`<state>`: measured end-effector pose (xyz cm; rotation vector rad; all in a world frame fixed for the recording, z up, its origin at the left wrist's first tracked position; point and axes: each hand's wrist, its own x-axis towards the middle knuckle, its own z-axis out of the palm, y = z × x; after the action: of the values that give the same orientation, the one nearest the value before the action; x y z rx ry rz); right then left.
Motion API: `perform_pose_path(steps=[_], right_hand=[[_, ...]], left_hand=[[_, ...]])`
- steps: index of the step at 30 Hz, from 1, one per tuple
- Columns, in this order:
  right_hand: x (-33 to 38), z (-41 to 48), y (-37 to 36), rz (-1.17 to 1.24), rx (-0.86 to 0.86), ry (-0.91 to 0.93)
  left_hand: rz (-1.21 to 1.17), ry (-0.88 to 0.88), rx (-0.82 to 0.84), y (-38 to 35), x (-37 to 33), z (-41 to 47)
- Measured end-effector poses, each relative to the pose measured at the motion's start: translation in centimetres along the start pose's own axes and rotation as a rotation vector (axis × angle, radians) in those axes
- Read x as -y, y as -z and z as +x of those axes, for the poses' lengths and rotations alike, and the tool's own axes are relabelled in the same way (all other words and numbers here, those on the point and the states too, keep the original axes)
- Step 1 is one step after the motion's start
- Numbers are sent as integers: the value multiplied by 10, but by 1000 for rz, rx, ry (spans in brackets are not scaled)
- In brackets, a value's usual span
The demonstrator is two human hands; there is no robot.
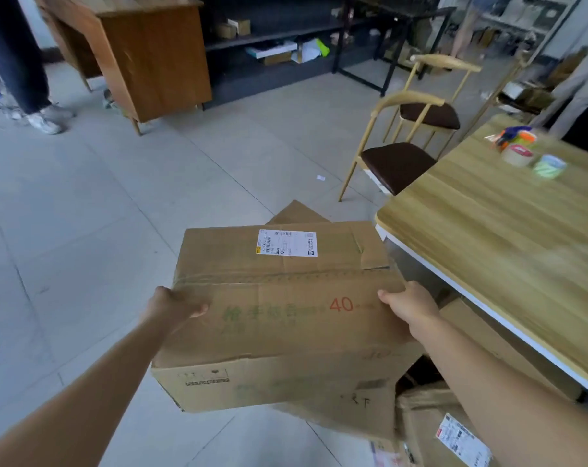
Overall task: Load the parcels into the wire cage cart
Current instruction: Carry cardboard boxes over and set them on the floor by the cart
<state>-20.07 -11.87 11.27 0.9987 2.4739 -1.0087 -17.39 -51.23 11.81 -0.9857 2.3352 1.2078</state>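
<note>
both hands grip box (279, 308): left hand (174, 305) on left edge, right hand (412, 306) on right edge, beside tabletop (508, 230).

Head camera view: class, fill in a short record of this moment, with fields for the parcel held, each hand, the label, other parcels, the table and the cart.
parcel held: cardboard box, red "40" printed on top
left hand: left hand grips the box's left edge
right hand: right hand grips its right edge
label: shipping label on the far part of the top
other parcels: more boxes below, by the table
table: wooden table at right, tape rolls on it
wire cage cart: not in view
</note>
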Motion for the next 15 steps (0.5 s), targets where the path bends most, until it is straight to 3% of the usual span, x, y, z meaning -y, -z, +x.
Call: perform_pose_path(steps=[15], right_hand=[[184, -56, 13, 74, 15, 362]], left_hand=[[-469, -103, -255, 154, -18, -51]])
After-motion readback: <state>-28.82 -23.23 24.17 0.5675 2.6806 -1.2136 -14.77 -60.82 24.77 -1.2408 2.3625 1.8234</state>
